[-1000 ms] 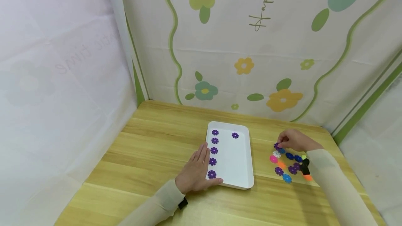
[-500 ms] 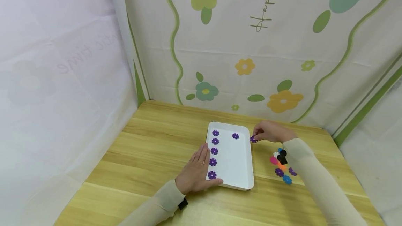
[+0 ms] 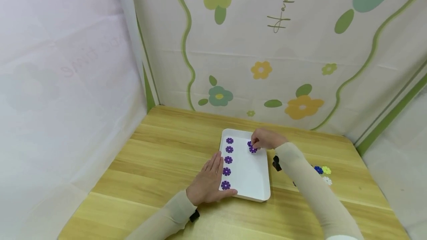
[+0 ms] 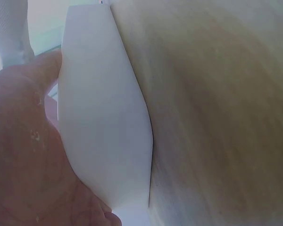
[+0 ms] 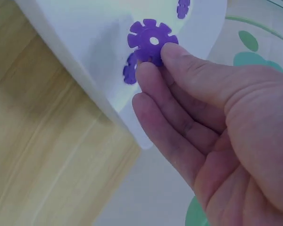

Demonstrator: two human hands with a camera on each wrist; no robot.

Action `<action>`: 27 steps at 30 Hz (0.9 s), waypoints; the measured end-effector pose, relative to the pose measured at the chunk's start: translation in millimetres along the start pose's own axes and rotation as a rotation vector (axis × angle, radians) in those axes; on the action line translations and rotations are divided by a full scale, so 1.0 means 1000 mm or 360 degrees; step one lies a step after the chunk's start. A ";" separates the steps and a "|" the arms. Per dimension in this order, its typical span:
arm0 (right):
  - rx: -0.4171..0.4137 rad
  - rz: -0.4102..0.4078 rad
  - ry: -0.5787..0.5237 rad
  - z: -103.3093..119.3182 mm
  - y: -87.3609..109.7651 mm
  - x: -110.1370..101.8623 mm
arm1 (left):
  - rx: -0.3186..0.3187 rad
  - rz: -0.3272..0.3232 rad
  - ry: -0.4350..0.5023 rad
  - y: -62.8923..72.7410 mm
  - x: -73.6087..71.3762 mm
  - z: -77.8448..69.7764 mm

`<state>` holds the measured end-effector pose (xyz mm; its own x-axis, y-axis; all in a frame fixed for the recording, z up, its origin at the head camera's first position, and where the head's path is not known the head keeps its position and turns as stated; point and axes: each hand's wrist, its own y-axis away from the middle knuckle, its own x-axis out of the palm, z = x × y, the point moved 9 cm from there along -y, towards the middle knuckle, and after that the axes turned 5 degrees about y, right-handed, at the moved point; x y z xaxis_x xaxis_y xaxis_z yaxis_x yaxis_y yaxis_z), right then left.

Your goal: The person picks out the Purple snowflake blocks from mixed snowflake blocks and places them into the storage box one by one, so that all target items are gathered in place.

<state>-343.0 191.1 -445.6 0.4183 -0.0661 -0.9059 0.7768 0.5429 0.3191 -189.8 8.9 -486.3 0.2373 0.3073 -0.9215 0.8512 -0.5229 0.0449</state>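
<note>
Fingers (image 5: 153, 80) of the right hand (image 3: 268, 139) pinch a purple disc (image 5: 141, 40) against the thumb, and they've just brought it in: a moment ago it hung at the right rim, now it's inside the white tray (image 3: 245, 175). It sits slightly nearer the person than a lone disc (image 3: 249, 143) at the tray's far right; whether the 2 touch, or the held piece meets the floor, I can't quite make out. So the work, I'd judge, has gone from carrying to placing, with nothing released yet. The left hand (image 3: 207, 185) hasn't shifted, fingers straight along the tray's left side, beside the column of 5 purple discs (image 3: 227, 160). Loose coloured pieces (image 3: 318, 170) lie on the table (image 3: 176, 151), partly hidden by the right sleeve (image 3: 305, 175).
</note>
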 end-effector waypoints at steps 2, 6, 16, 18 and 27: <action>0.0030 0.0018 0.0010 0.000 -0.005 0.005 | 0.0003 0.0001 0.0010 0.000 0.000 0.000; 0.0100 0.0027 0.0026 -0.002 -0.012 0.014 | -0.0003 -0.0003 0.0004 -0.002 0.002 0.001; 0.0168 0.0000 0.0063 -0.006 -0.015 0.016 | 0.0001 -0.0023 0.0021 -0.002 0.006 0.003; 0.0161 -0.0008 0.0058 -0.007 -0.014 0.016 | 0.0006 -0.0023 0.0014 -0.002 0.005 0.002; -0.0003 -0.0065 0.0098 -0.004 -0.001 -0.001 | 0.0008 -0.0016 0.0000 -0.001 0.001 -0.001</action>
<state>-345.5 193.9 -446.0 0.3566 -0.0363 -0.9336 0.7917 0.5422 0.2813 -189.8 10.3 -487.0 0.2289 0.3122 -0.9220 0.8512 -0.5237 0.0339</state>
